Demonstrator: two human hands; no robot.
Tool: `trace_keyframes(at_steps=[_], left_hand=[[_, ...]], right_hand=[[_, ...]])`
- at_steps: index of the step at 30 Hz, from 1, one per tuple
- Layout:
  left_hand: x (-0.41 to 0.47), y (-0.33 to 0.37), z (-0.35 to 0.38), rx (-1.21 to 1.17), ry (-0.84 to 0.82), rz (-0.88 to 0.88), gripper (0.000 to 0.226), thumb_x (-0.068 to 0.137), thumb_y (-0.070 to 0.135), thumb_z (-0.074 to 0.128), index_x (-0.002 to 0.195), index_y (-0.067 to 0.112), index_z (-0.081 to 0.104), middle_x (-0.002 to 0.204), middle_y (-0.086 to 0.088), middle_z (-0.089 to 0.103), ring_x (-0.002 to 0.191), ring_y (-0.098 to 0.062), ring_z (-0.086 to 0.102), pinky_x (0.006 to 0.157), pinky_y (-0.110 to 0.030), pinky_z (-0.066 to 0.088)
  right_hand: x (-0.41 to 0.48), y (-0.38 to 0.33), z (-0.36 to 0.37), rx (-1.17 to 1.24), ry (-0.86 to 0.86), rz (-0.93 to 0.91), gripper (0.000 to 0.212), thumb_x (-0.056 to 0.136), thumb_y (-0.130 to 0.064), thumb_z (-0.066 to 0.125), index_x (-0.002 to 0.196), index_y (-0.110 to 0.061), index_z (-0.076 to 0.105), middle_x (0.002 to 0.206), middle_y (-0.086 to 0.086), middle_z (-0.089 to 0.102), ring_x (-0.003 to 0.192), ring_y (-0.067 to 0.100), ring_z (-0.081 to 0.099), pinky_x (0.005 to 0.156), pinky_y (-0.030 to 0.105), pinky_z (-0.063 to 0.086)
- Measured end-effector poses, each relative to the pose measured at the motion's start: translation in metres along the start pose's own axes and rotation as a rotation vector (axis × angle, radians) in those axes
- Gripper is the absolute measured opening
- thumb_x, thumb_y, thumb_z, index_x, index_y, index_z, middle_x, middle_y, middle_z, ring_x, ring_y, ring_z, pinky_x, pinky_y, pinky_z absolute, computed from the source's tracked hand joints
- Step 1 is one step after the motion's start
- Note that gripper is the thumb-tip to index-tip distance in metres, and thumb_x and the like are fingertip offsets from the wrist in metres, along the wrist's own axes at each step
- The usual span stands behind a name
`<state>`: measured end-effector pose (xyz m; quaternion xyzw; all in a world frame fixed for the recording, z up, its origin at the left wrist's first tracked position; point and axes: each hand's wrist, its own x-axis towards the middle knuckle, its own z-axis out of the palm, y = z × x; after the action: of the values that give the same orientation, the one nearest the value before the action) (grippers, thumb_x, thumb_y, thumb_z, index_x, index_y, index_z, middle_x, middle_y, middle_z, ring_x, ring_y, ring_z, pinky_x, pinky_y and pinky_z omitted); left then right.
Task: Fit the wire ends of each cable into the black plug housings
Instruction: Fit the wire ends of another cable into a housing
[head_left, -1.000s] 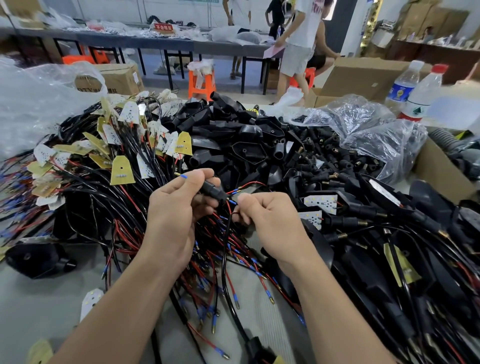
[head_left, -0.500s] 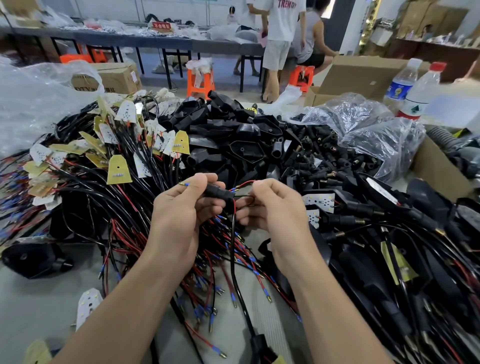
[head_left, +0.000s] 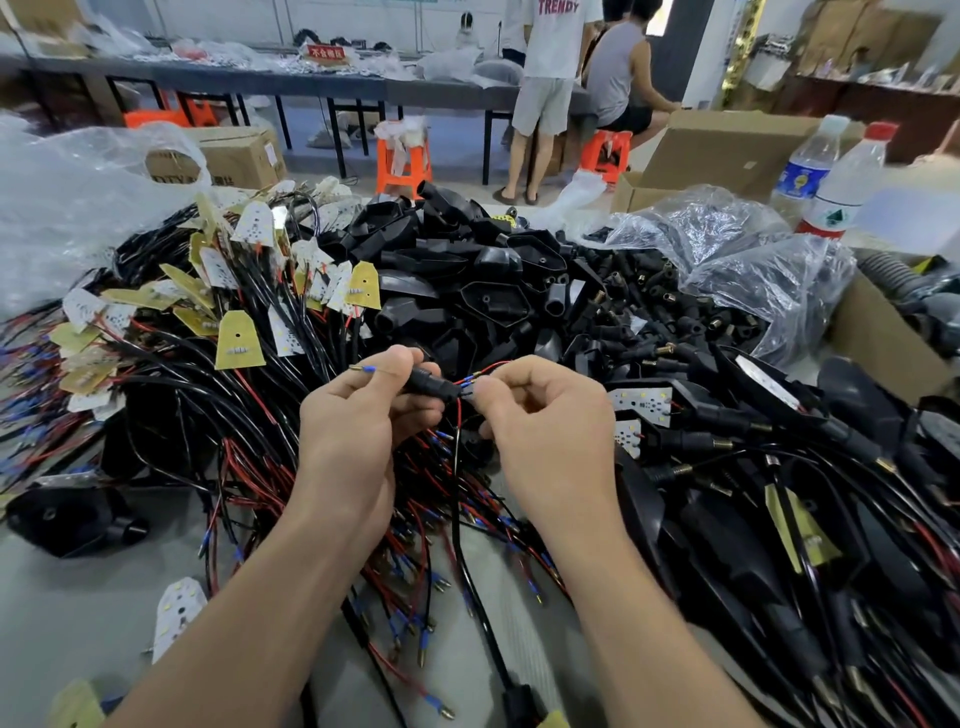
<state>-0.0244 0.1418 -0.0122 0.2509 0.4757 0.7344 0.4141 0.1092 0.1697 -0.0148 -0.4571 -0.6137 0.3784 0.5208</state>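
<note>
My left hand (head_left: 353, 431) grips a small black plug housing (head_left: 430, 385) between thumb and fingers; a blue-tipped wire end (head_left: 368, 369) sticks out past its left side. Just to the right, my right hand (head_left: 550, 436) pinches the red wire end (head_left: 475, 376) at the housing's right opening. The black cable (head_left: 460, 530) belonging to these wires hangs down between my hands toward the table edge. Under my hands lies a heap of black and red cables (head_left: 244, 457) with blue-tipped ends.
Black housings (head_left: 493, 280) are piled behind my hands. Yellow and white LED boards (head_left: 239, 340) sit on cables at left. Finished pieces lie at right (head_left: 779, 467). Two bottles (head_left: 831, 176), plastic bags (head_left: 753, 260) and cardboard boxes (head_left: 883, 343) stand at the right. People stand at a far table.
My right hand has risen and moved in to the housing's right end, pinching the red wire there. My left hand keeps its grip on the housing.
</note>
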Motion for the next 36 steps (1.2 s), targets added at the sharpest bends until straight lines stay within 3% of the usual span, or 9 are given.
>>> trace_keyframes(at_steps=[8,12,15,18,21,24,27,36], left_hand=[[-0.002,-0.001,0.004,-0.034,-0.099,-0.096,0.027,0.086,0.033,0.067,0.092,0.008,0.073,0.084,-0.007,0.078,0.059,-0.009,0.069,0.058,-0.018,0.058],[0.001,0.003,0.001,-0.061,-0.057,-0.077,0.025,0.102,0.027,0.059,0.093,0.010,0.074,0.076,-0.002,0.075,0.057,-0.006,0.066,0.057,-0.016,0.056],[0.000,0.005,0.001,-0.090,-0.045,-0.096,0.028,0.104,0.029,0.057,0.091,0.011,0.075,0.065,0.005,0.069,0.053,-0.005,0.063,0.055,-0.014,0.055],[-0.001,0.005,0.002,-0.078,-0.043,-0.081,0.036,0.101,0.028,0.060,0.074,0.016,0.082,0.069,0.001,0.072,0.054,-0.005,0.065,0.055,-0.015,0.055],[-0.002,0.006,0.003,-0.063,-0.067,-0.059,0.025,0.087,0.032,0.068,0.072,0.017,0.082,0.078,-0.005,0.076,0.056,-0.007,0.067,0.056,-0.017,0.057],[-0.003,0.007,0.002,-0.024,-0.078,-0.025,0.021,0.075,0.035,0.073,0.072,0.017,0.081,0.081,-0.008,0.077,0.054,-0.009,0.066,0.054,-0.018,0.056],[-0.003,0.007,0.000,-0.018,-0.076,-0.021,0.021,0.073,0.038,0.075,0.071,0.018,0.082,0.080,-0.007,0.077,0.053,-0.009,0.063,0.054,-0.016,0.055],[-0.006,0.003,0.003,0.104,-0.112,0.022,0.020,0.080,0.036,0.074,0.072,0.019,0.083,0.079,-0.008,0.077,0.054,-0.010,0.065,0.054,-0.018,0.055]], right_hand=[[-0.005,-0.003,0.004,0.021,0.053,0.079,0.017,0.088,-0.023,0.072,0.072,-0.019,0.073,0.058,-0.001,0.068,0.054,0.013,0.063,0.059,0.032,0.050],[-0.001,-0.010,0.000,0.473,-0.180,0.333,0.026,0.101,-0.018,0.062,0.078,-0.009,0.070,0.071,0.007,0.070,0.055,0.013,0.055,0.055,0.025,0.044],[0.000,-0.010,-0.002,0.576,-0.273,0.363,0.025,0.101,-0.011,0.058,0.081,-0.010,0.072,0.075,0.009,0.071,0.057,0.013,0.055,0.053,0.020,0.044],[-0.001,-0.005,0.000,0.371,-0.167,0.234,0.020,0.090,-0.008,0.070,0.072,-0.013,0.077,0.069,0.011,0.072,0.055,0.015,0.057,0.053,0.025,0.044],[-0.001,-0.002,0.000,0.100,-0.046,0.106,0.006,0.080,-0.022,0.077,0.076,-0.022,0.080,0.064,-0.001,0.073,0.054,0.011,0.062,0.060,0.033,0.051],[-0.002,-0.002,-0.003,-0.111,-0.036,-0.030,0.007,0.079,-0.027,0.075,0.075,-0.024,0.079,0.061,-0.011,0.070,0.057,0.008,0.064,0.063,0.029,0.052],[-0.005,-0.006,-0.003,-0.303,-0.054,-0.151,0.013,0.081,-0.025,0.073,0.069,-0.019,0.074,0.058,-0.008,0.064,0.058,0.014,0.060,0.061,0.029,0.048],[-0.005,-0.008,-0.004,-0.405,-0.033,-0.066,0.019,0.076,-0.026,0.066,0.059,-0.018,0.062,0.049,-0.006,0.056,0.050,0.016,0.052,0.052,0.030,0.043]])
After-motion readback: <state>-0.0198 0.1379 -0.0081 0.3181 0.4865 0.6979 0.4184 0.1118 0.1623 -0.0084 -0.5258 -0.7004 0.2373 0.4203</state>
